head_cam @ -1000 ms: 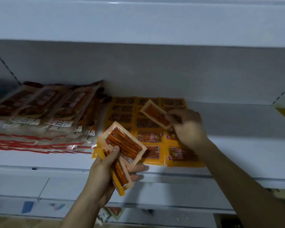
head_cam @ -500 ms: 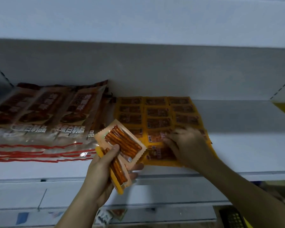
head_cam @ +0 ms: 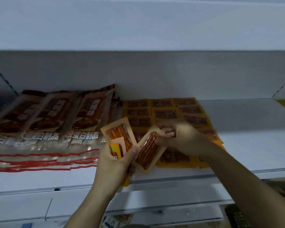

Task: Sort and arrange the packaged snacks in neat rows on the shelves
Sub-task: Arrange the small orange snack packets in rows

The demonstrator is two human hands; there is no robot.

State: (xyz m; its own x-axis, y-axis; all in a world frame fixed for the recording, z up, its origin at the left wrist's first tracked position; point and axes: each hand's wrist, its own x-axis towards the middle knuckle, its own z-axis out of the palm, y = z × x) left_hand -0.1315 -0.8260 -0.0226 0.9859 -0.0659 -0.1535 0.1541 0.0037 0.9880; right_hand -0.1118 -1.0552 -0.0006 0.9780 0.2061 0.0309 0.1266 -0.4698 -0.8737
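Orange snack pack (head_cam: 148, 150) pinched in right hand (head_cam: 176, 137); left hand (head_cam: 115, 160) grips small stack (head_cam: 119, 142). Step: pulling pack off stack. Next: lay flat w/ yellow rows (head_cam: 169, 112) on shelf (head_cam: 253, 145).

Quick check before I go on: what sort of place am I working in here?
Most likely a shop aisle being restocked. White metal shelves run in tiers, brown snack bags lie in a row, and small orange packets are laid out in a grid beside them. Both hands hold more packets.
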